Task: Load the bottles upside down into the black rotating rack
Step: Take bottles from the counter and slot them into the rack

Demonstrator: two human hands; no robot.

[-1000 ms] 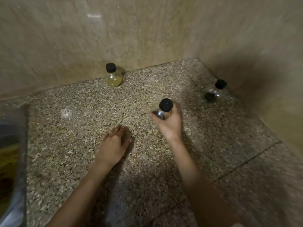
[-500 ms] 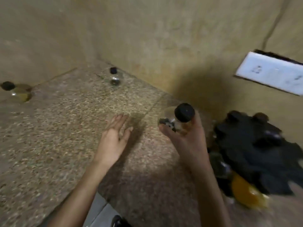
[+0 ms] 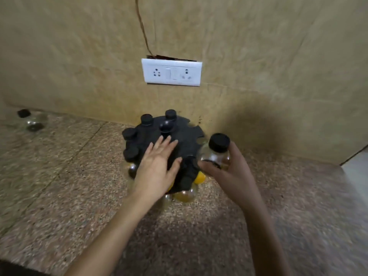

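The black rotating rack (image 3: 187, 132) stands on the granite counter against the wall, with several black-capped bottles seated around its rim. My left hand (image 3: 157, 166) lies flat on the rack's top with fingers straight. My right hand (image 3: 229, 172) grips a small clear bottle (image 3: 216, 154) with a black cap, cap up, just right of the rack's edge. Below the rack's disc, round bottle bodies show, some holding yellow liquid (image 3: 185, 196).
Another clear bottle with a black cap (image 3: 29, 120) stands at the far left near the wall. A white switch and socket plate (image 3: 171, 72) sits on the wall above the rack. The counter (image 3: 59, 186) ends at the right by a pale floor strip.
The view swung right from the counter corner to the rack. My right hand carried the bottle over to the rack's right side. My left hand moved from the counter onto the rack's top.
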